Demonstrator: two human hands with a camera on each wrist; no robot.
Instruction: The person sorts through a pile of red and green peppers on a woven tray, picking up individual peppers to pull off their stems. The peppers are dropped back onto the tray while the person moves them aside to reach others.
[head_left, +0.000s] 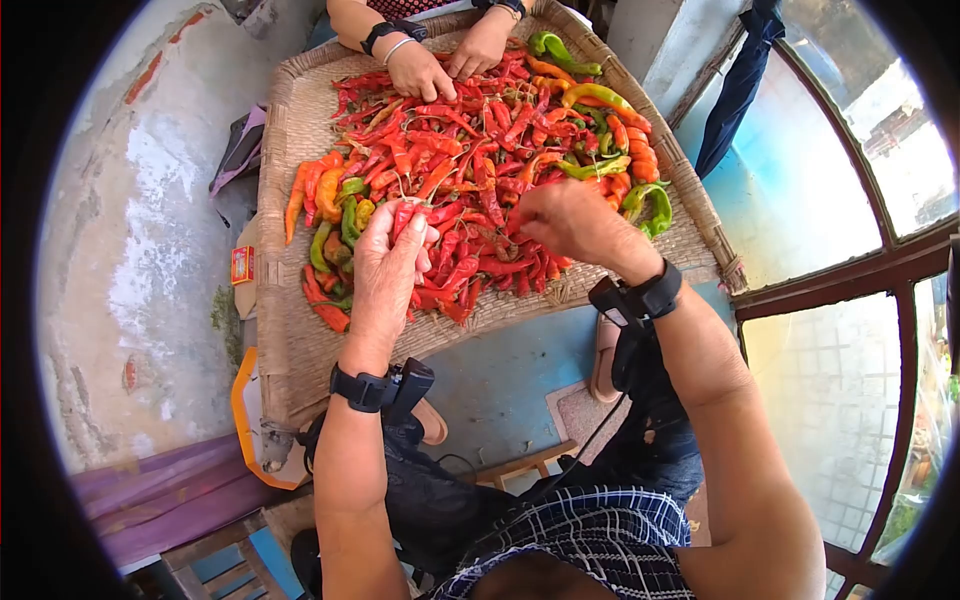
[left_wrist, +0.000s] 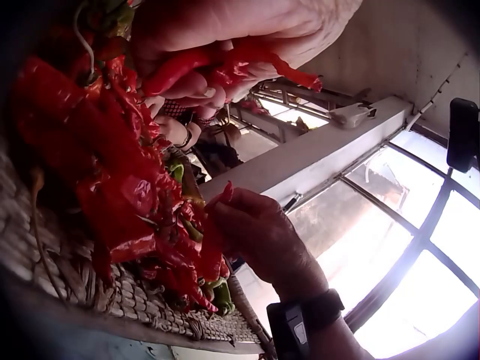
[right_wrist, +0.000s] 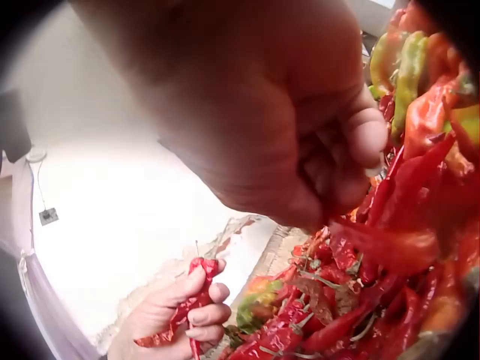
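My left hand [head_left: 385,262] is over the near left part of a heap of red chili peppers [head_left: 470,180]. It grips a wrinkled red chili pepper [right_wrist: 187,311] by thumb and fingers, stem end up in the right wrist view. Over the right side of the heap, my right hand [head_left: 585,222] has its fingers curled in, pinching another red chili pepper [left_wrist: 212,236]. In the right wrist view that pepper [right_wrist: 390,249] stretches from the fingertips across the heap. The heap lies in a shallow woven tray [head_left: 285,330].
Opposite, another person's hands [head_left: 422,72] reach into the far side of the heap. Green peppers [head_left: 655,208] and orange ones lie along the heap's sides. A wall [head_left: 150,230] stands left, framed windows [head_left: 820,410] right. Below the tray is a blue-grey floor [head_left: 490,380].
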